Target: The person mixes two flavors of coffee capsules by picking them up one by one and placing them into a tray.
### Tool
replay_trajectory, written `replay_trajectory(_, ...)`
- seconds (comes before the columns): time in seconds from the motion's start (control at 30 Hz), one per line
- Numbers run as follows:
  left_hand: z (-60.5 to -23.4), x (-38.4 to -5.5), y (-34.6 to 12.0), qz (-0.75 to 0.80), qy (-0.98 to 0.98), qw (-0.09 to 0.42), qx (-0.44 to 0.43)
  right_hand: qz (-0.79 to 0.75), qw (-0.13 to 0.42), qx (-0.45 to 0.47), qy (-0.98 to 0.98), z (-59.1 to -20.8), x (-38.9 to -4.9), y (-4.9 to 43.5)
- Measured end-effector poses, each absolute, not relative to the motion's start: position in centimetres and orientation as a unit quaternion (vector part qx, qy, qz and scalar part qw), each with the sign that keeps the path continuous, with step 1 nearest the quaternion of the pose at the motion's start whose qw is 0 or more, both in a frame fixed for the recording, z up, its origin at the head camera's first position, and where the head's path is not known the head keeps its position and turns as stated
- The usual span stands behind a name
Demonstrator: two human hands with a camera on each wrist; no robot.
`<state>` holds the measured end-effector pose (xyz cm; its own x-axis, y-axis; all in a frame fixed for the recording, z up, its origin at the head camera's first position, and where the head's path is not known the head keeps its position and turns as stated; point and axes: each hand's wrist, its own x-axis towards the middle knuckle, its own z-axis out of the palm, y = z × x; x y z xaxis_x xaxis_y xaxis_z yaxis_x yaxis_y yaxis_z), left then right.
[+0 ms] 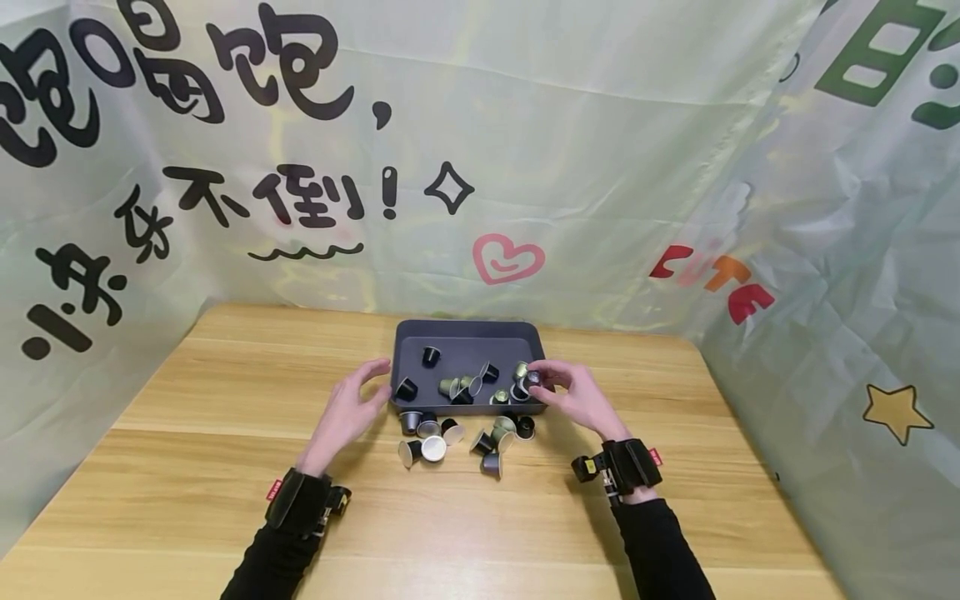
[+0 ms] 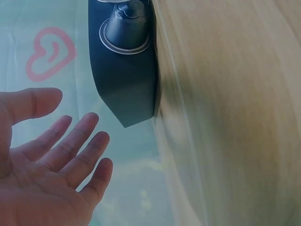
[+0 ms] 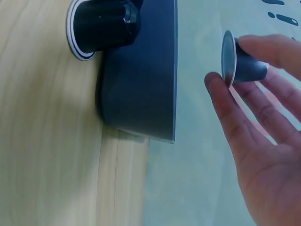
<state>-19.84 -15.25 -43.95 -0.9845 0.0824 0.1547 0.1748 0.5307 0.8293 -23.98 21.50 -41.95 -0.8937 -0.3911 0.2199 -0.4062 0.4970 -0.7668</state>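
Note:
My right hand [image 1: 576, 395] pinches a dark coffee capsule [image 3: 249, 67] between thumb and fingers, over the right end of a grey tray [image 1: 480, 350]. The capsule's foil rim faces sideways in the right wrist view. My left hand [image 1: 351, 414] is beside the tray's left end, fingers spread and holding nothing; its palm [image 2: 42, 188] shows in the left wrist view. Inside the tray lie several capsules, among them a black capsule [image 1: 431, 357] at the back and a green capsule [image 1: 500, 397] near the front wall. My right hand partly hides the tray's right side.
Several more capsules lie on the wooden table [image 1: 225, 500] before the tray, including a white-lidded capsule [image 1: 433, 449] and a grey-blue capsule [image 1: 491, 464]. A printed cloth [image 1: 615, 167] stands behind the table and along its sides.

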Motion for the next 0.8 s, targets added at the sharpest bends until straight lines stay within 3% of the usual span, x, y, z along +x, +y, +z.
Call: replay_trajectory(0.8, -44.1, -19.9, -15.1, -0.476, -0.874, 0.053, -0.081, 0.396, 0.077, 0.201, -0.893, -42.1, -27.1, 18.4)
